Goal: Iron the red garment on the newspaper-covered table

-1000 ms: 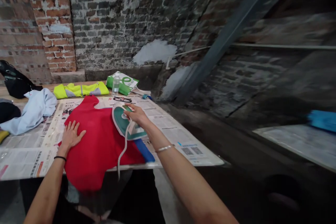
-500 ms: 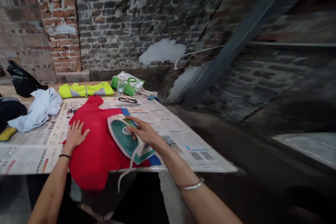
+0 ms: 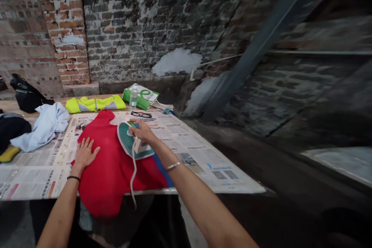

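Note:
A red garment [image 3: 104, 162] with a blue edge lies on the newspaper-covered table [image 3: 203, 159], its lower part hanging over the front edge. My left hand [image 3: 85, 153] rests flat on its left side with fingers spread. My right hand [image 3: 142, 131] is wrapped round the handle of a green and white iron [image 3: 126, 139]. The iron sits on the garment's upper right part, its tip pointing away and left. A white cord [image 3: 134, 174] runs from it down past the table's front edge.
Behind the garment are glasses [image 3: 141, 114], a clear bottle [image 3: 133, 99], a green and white bag [image 3: 145, 96] and a folded yellow garment [image 3: 95, 103]. At left lie a pale blue cloth [image 3: 48, 126], dark clothing [image 3: 13, 130] and a black bag [image 3: 27, 95].
My right hand and the iron have moved away from me and a little left, uncovering more of the garment's blue edge. My left hand stays spread on the red cloth.

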Demonstrator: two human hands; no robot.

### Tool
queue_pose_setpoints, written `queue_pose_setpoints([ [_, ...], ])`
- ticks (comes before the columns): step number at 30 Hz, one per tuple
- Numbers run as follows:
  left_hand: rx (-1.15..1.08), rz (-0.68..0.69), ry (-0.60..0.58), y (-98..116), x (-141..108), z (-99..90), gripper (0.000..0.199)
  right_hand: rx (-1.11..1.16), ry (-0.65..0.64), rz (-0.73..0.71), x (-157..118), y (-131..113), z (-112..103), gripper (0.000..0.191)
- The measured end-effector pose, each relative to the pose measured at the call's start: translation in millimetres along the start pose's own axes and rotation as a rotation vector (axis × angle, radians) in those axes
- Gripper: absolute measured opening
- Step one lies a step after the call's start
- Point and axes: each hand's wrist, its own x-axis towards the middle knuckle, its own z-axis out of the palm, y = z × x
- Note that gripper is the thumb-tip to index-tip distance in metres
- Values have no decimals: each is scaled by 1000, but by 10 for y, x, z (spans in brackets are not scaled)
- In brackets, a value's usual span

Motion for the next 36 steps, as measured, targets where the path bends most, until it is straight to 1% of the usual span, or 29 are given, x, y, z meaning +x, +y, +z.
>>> queue_pose_setpoints([
  [4, -21, 1, 14, -12, -6, 21, 73, 70, -234, -104, -606, 193, -311, 68],
  [7, -33, 2, 8, -7, -19, 16, 73, 35, -287, -131, -982, 311, -536, 66],
  [9, -33, -1, 1, -1, -24, 11, 75, 22, -278, -114, -1074, 358, -608, 66],
  [11, -31, -4, 1, 0, -23, 11, 76, 26, -241, -90, -1012, 374, -599, 65],
  [14, -24, -7, 6, -10, -12, 9, 74, 32, -148, -43, -688, 324, -462, 64],
  [17, -15, 8, 14, -22, -1, -9, 73, -28, -1, 47, -262, 176, -274, 66],
  [18, -16, 14, 17, -25, 2, -18, 72, -62, 51, 70, -138, 113, -220, 64],
  [20, -22, 19, 17, -28, 5, -37, 72, -114, 118, 74, 37, -2, -146, 57],
  [21, -24, 19, 14, -28, 6, -45, 72, -123, 121, 65, 80, -42, -127, 53],
  [23, -28, 15, 9, -23, 6, -53, 72, -98, 64, 34, 70, -68, -131, 47],
  [26, -73, 1, 14, -5, 3, -44, 71, -9, -146, -55, -151, 20, -236, 43],
  [27, -115, -9, 22, 3, 2, -37, 71, 12, -220, -89, -259, 65, -293, 45],
  [29, -212, -34, 45, 16, 0, -23, 70, 37, -354, -157, -480, 141, -418, 55],
  [32, -317, -68, 73, 17, -2, -14, 73, 48, -505, -219, -730, 172, -552, 72],
  [34, -368, -89, 91, -1, -1, -19, 76, 48, -569, -235, -800, 137, -557, 75],
  [36, -430, -118, 120, -36, 6, -28, 78, 47, -602, -242, -792, 72, -487, 75],
])
